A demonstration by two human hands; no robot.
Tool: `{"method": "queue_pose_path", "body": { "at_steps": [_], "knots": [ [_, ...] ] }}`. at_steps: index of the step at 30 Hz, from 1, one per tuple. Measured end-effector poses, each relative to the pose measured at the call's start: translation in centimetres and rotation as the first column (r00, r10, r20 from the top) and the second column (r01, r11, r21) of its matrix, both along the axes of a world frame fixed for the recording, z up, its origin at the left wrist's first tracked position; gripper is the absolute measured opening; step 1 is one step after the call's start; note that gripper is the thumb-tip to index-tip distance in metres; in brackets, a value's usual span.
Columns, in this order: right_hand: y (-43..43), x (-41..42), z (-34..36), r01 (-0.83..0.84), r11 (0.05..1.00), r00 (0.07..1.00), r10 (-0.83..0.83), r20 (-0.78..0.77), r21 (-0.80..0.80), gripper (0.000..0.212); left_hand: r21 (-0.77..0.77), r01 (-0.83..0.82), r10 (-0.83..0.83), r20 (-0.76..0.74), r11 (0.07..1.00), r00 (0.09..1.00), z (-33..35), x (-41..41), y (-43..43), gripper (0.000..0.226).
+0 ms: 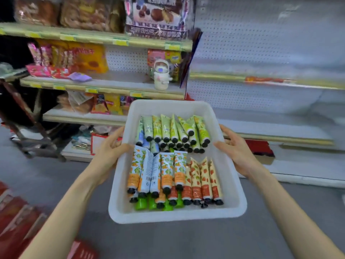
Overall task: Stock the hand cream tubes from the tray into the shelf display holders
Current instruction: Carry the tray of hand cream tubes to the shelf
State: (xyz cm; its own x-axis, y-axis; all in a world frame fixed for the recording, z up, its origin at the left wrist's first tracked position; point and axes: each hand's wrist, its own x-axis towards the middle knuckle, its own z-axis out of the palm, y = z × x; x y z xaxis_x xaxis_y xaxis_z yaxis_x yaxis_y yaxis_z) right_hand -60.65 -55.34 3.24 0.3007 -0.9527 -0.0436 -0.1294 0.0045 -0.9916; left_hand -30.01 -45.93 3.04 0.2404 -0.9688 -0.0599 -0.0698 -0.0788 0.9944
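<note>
Right now the left hand [110,146] and right hand [237,152] are gripping the tray [168,215] sides; keeping it level is likely stopping tubes [168,171] sliding.

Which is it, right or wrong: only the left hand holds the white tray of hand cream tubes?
Wrong: the head view shows the left hand and right hand each gripping a side of the white tray of tubes.
</note>
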Motion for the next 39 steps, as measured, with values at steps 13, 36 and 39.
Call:
{"method": "queue_pose_path", "body": {
  "at_steps": [13, 36, 39],
  "knots": [
    [-4.6, -16.5, 1.5, 0.333, 0.941, 0.942, -0.335, 0.028, 0.055, 0.042, -0.032, 0.297, -0.298, -0.012, 0.954, 0.955, 1.1, -15.3, -15.3, 0.057],
    [-24.9, -27.8, 0.0, 0.616, 0.781, 0.782, -0.622, 0.038, 0.107, 0.065, 0.022, 0.600, -0.593, 0.189, 0.799, 0.783, -0.6, -28.4, -47.4, 0.064],
    [-26.5, -32.2, -0.3, 0.626, 0.772, 0.774, -0.632, 0.034, 0.114, 0.063, 0.008, 0.607, -0.602, 0.139, 0.795, 0.787, -0.2, -33.6, -48.5, 0.060]
  ]
}}
